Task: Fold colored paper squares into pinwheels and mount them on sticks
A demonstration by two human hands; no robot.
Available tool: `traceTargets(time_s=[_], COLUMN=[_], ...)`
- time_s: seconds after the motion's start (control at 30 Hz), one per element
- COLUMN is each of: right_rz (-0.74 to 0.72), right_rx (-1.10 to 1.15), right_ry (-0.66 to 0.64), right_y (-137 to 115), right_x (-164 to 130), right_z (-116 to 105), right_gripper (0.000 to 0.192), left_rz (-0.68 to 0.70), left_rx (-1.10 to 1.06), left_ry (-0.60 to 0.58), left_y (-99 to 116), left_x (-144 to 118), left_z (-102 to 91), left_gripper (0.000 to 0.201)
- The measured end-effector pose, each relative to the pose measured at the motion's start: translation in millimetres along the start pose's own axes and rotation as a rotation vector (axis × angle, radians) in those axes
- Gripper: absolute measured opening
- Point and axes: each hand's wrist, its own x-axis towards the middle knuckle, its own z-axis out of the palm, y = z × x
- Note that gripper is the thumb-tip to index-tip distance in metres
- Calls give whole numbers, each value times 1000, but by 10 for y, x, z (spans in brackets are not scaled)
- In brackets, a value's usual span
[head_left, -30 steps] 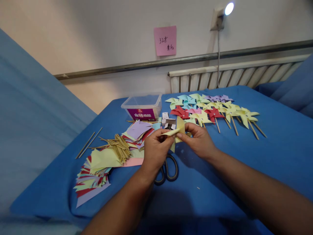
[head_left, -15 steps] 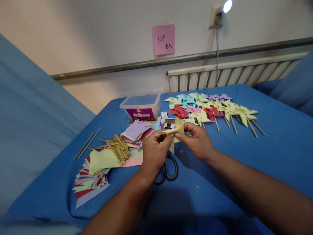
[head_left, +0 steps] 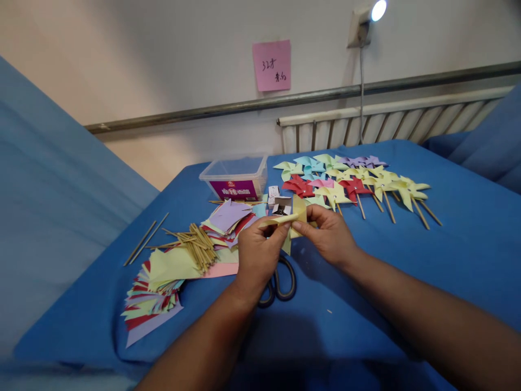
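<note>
Head view, one moment at a blue-covered table [head_left: 407,260].

Item 1: yellow paper piece [head_left: 293,218], cut and partly folded, held in the air above the table between my two hands, just in front of the small white box [head_left: 280,204]. One flap lies flat toward the left, another stands up.

Item 2: left hand [head_left: 258,251], thumb and forefinger pinched together on the flat flap of the paper.

Item 3: right hand [head_left: 331,234], fingertips closed on the paper's middle from the other side. Whether a pin or stick is also in this grip, I cannot tell.

Item 4: scissors [head_left: 279,279], lying on the cloth directly under my left hand, untouched.

Item 5: wooden sticks [head_left: 197,245], a loose bundle to the left, resting across the cut coloured sheets [head_left: 163,282].

Item 6: finished pinwheels [head_left: 354,184], a row on sticks, well beyond my right hand.

Item 7: clear plastic tub [head_left: 236,176], behind the paper stacks.

Step in hand, as I judge it: folding the cut corners of this sheet in to its centre. The next move calls for bringing the following corner over while my right fingertips keep the gathered points pressed, without creasing the curved blades.
</note>
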Motion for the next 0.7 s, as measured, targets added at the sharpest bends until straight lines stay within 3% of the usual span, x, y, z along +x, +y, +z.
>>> traceTargets(time_s=[0.7], right_rz=[-1], right_rx=[-78], right_ry=[-2], right_y=[-23], right_x=[-8], right_z=[-16], right_gripper=[16], left_rz=[61], left_rx=[15], left_ry=[15], left_y=[6], left_x=[1], left_z=[-5], left_gripper=[13])
